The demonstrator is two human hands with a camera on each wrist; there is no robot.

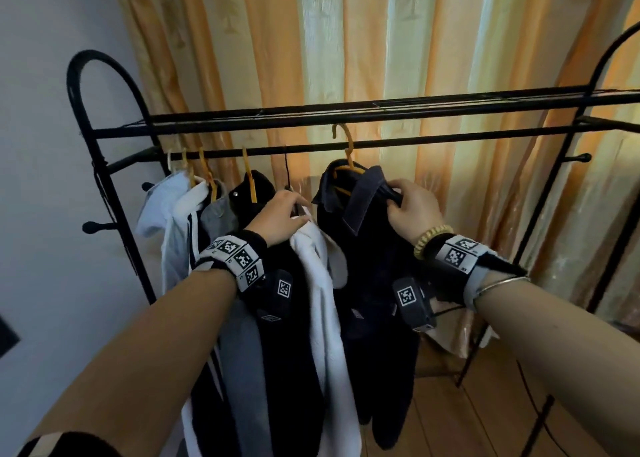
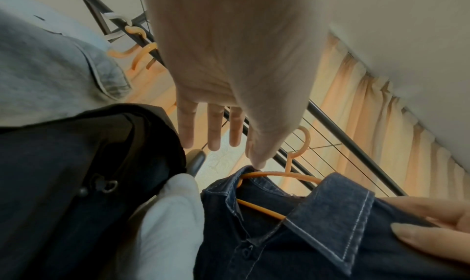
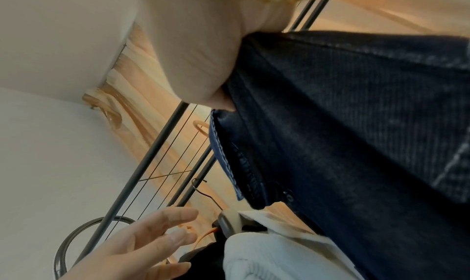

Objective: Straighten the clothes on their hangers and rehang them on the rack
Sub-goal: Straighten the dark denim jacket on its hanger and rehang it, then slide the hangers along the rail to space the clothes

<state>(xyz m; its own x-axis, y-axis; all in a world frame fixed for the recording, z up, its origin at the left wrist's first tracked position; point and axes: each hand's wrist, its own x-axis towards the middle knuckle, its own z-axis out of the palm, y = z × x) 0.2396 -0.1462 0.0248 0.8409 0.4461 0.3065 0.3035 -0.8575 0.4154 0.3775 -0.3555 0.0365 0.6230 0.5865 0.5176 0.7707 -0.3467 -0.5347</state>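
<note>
Your right hand [image 1: 412, 207] pinches the collar edge of the dark denim shirt [image 1: 374, 266], fingers curled round the fabric. The shirt sits on an orange hanger [image 1: 346, 158]; whether its hook is on the black rack [image 1: 311, 148] rail you can't tell from these views. Your left hand [image 1: 284, 214] is loose, fingers straight and spread, holding nothing — it rests at the shoulder of the white garment [image 1: 322, 283] just left of the shirt. Further left, a black jacket [image 1: 256, 193], grey top [image 1: 216, 214] and pale hoodie [image 1: 162, 207] hang packed tight against each other. Right of the shirt the rail runs bare to the rack's end post — open room there. Striped curtain [image 1: 381, 41] close behind the rack.
</note>
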